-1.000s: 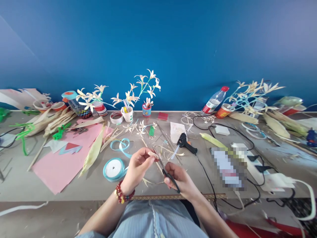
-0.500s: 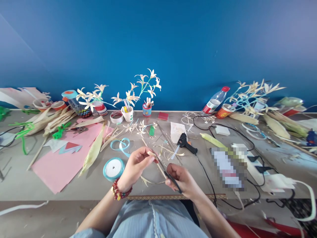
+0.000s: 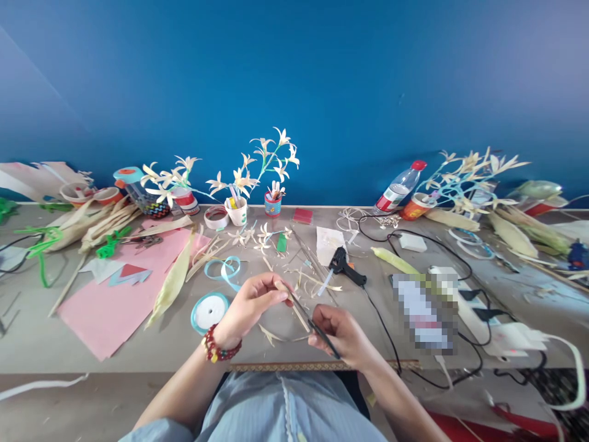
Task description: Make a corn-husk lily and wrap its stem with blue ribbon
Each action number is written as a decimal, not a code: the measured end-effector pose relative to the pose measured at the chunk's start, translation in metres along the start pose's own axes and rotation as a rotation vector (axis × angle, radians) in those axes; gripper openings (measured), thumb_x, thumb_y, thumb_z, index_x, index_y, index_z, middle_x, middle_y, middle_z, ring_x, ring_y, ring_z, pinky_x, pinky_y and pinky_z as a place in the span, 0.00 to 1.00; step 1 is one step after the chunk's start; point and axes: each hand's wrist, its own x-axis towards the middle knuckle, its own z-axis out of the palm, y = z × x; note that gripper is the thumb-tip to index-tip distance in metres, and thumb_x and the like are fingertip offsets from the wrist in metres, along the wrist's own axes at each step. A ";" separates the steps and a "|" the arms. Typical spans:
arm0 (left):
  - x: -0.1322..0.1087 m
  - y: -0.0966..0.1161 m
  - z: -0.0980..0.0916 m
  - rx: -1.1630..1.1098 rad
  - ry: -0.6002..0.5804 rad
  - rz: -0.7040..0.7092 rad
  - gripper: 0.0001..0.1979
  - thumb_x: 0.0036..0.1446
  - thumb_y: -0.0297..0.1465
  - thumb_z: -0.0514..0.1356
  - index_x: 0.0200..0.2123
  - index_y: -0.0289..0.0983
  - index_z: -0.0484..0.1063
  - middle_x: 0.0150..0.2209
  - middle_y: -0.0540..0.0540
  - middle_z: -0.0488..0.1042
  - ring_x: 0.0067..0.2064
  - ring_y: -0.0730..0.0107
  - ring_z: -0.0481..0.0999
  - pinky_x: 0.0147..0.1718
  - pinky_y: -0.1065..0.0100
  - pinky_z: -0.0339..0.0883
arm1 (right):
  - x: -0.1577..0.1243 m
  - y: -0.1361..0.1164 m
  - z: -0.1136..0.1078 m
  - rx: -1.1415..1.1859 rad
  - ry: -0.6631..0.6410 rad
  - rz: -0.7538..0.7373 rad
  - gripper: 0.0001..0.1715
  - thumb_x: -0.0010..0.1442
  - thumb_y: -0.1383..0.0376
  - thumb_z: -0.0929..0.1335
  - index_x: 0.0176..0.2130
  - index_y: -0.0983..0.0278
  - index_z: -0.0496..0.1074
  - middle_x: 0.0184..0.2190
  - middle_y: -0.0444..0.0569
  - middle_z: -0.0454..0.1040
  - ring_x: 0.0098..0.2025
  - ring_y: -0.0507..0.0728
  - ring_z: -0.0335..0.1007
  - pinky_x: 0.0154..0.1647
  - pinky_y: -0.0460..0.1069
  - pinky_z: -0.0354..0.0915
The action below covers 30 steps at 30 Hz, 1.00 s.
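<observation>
Over the front middle of the table, my left hand (image 3: 257,304) pinches a pale strip of corn husk (image 3: 300,314) between thumb and fingers. The strip slants down towards my right hand (image 3: 340,336), which is closed around a pair of dark, slim scissors (image 3: 326,336). I see the scissors nearly edge-on, their tips up by my left fingertips and alongside the husk. Whether the blades are apart I cannot tell. A spool of blue ribbon (image 3: 210,312) lies just left of my left hand, and a black glue gun (image 3: 347,268) rests beyond my right hand.
Husk flowers (image 3: 264,236) and scraps lie ahead of my hands. Behind them stand cups, including a white cup (image 3: 237,212), and a tilted bottle (image 3: 398,189). Pink paper (image 3: 113,319) is at left. A phone (image 3: 421,313), power strip (image 3: 473,316) and cables are at right.
My left hand has shifted slightly left, and more of the pale strip shows between my hands. The scissors have moved slightly down and right with my right hand.
</observation>
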 end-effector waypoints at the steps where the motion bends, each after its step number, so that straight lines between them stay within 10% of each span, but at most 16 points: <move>1: 0.000 0.001 0.000 0.005 -0.003 -0.002 0.08 0.55 0.31 0.65 0.27 0.33 0.74 0.38 0.42 0.77 0.35 0.68 0.75 0.41 0.66 0.68 | 0.000 0.000 -0.001 -0.016 0.002 -0.006 0.32 0.45 0.44 0.76 0.24 0.61 0.59 0.15 0.35 0.57 0.17 0.46 0.49 0.17 0.44 0.40; 13: 0.003 0.003 0.004 0.185 -0.060 -0.006 0.12 0.54 0.36 0.65 0.25 0.34 0.73 0.33 0.45 0.72 0.36 0.68 0.70 0.38 0.70 0.62 | 0.009 -0.014 0.004 0.133 0.106 -0.107 0.35 0.45 0.38 0.74 0.28 0.61 0.60 0.20 0.40 0.64 0.21 0.49 0.60 0.22 0.45 0.54; 30: 0.000 -0.002 -0.001 0.148 -0.087 -0.082 0.12 0.53 0.37 0.67 0.27 0.33 0.74 0.26 0.48 0.71 0.29 0.72 0.68 0.32 0.70 0.63 | -0.002 -0.008 -0.005 0.126 -0.160 0.040 0.30 0.48 0.46 0.76 0.30 0.62 0.59 0.23 0.38 0.59 0.23 0.47 0.47 0.21 0.43 0.44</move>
